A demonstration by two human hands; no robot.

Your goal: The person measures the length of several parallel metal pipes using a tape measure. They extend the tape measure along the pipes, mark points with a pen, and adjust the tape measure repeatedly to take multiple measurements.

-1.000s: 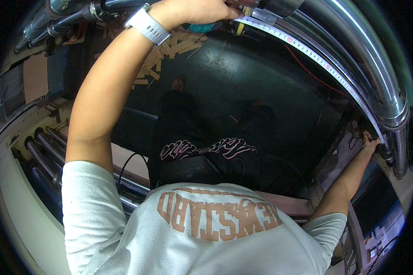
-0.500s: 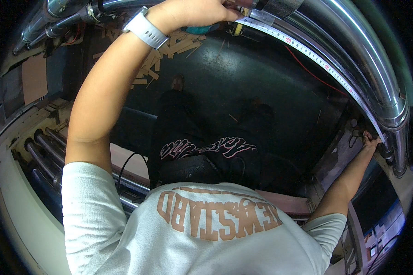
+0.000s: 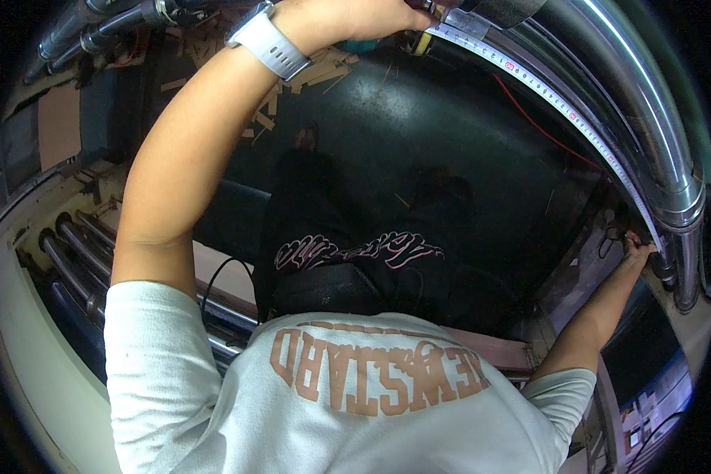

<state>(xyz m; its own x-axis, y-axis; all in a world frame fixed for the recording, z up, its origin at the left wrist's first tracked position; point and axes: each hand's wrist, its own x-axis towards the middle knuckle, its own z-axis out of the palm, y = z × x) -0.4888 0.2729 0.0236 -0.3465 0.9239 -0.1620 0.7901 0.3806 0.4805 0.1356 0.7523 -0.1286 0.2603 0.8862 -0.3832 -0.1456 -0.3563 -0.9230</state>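
Note:
A white measuring tape (image 3: 543, 90) is stretched taut along a dark bar beneath a shiny metal roller (image 3: 640, 87), bowed by the lens. At its upper left end, my left hand (image 3: 363, 17) has its fingers closed on the tape beside the roller's mount; the fingertips are partly hidden at the top edge. My right hand (image 3: 637, 246) pinches the tape's other end at the far right, close to the roller's end fitting. A grey watch (image 3: 270, 47) is on my left wrist.
Thin wooden strips (image 3: 320, 71) lie scattered on the dark floor at upper left. A red cable (image 3: 541, 126) runs below the tape. Several metal rollers (image 3: 75, 249) sit in a machine frame at left. Printed sheets (image 3: 660, 407) show at lower right.
My left hand and its end of the tape have shifted slightly right and up. My right hand stays nearly in place at the other end.

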